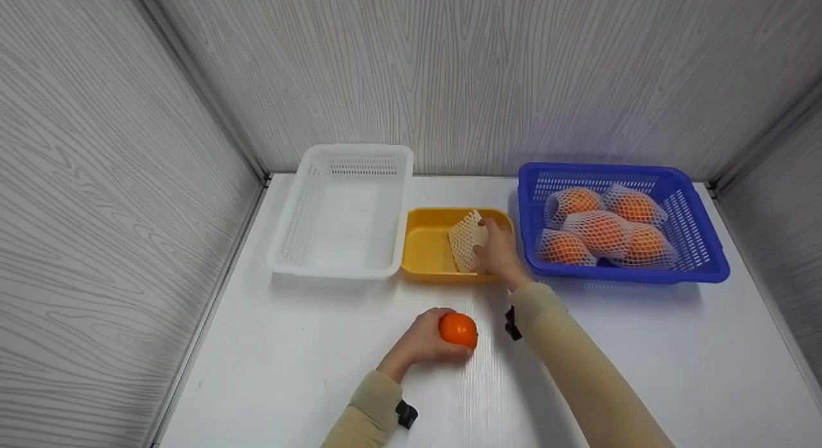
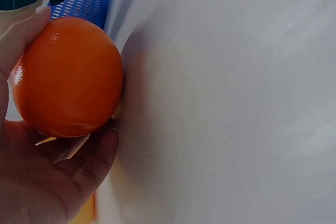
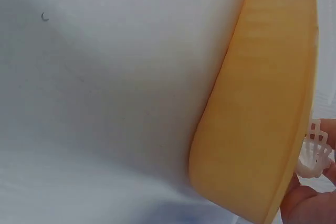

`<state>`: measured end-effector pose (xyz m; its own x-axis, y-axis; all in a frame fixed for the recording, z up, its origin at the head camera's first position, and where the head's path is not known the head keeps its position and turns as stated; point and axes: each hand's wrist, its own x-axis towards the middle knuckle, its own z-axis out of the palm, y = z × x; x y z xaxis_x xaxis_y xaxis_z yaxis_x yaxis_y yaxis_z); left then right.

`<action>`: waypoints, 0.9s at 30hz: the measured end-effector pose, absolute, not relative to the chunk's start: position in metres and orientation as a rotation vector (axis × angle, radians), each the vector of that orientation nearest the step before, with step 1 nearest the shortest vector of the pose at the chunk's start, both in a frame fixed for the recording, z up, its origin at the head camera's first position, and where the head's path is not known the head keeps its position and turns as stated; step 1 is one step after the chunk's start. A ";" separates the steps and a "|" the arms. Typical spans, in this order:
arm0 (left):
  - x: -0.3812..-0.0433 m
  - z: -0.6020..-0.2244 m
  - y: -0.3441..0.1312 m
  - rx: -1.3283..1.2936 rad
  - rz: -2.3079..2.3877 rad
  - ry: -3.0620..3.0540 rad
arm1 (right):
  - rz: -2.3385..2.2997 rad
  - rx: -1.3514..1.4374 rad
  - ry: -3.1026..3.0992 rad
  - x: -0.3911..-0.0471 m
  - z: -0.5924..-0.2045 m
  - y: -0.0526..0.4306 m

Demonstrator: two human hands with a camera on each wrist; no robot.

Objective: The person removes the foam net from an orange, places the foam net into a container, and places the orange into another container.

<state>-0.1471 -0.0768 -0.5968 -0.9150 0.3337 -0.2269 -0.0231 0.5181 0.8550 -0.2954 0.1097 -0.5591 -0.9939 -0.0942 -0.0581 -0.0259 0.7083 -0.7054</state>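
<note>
My left hand (image 1: 431, 337) grips a smooth, glossy orange (image 1: 458, 329) just over the white table, thumb and fingers around its sides. The left wrist view shows the same bare orange (image 2: 68, 77) close up. At the yellow tray (image 1: 427, 276), my right hand (image 1: 499, 250) holds a white foam net sleeve (image 1: 463, 246) by its right side. The sleeve is within the tray's outline, its top tip reaching the back rim. In the right wrist view the net (image 3: 314, 153) shows between fingers and thumb beyond the tray's rim; the fingertips are partly hidden.
Left of the tray stands a white basket (image 1: 277, 258) with slotted walls. On the right, a blue basket (image 1: 705, 242) holds several oranges (image 1: 600, 233) in white foam nets. Grey wood-grain panels (image 1: 449, 82) enclose the table (image 1: 289, 358) at the back and sides.
</note>
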 end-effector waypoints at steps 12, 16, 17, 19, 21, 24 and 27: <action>-0.148 -0.598 -0.076 0.260 1.352 2.404 | -0.859 -0.235 2.876 -0.289 -0.556 0.106; -0.148 -0.598 -0.076 0.255 1.342 2.408 | -0.745 -0.222 2.878 -0.286 -0.558 0.105; -0.148 -0.599 -0.076 0.255 1.340 2.408 | -0.710 -0.228 2.890 -0.286 -0.559 0.105; -0.149 -0.599 -0.076 0.254 1.341 2.408 | -0.632 -0.251 2.933 -0.285 -0.561 0.105; -0.149 -0.600 -0.076 0.252 1.343 2.406 | -0.552 -0.310 2.985 -0.285 -0.562 0.105; -0.148 -0.599 -0.076 0.247 1.349 2.403 | -0.475 -0.414 3.024 -0.284 -0.563 0.106; -0.148 -0.600 -0.077 0.251 1.358 2.403 | -0.495 -0.477 2.980 -0.283 -0.564 0.106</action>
<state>-0.1478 -0.0767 -0.5999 -0.9165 0.3287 -0.2278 -0.0256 0.5203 0.8536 -0.2828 0.1059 -0.5637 -0.9479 -0.3170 -0.0303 -0.2902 0.8990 -0.3279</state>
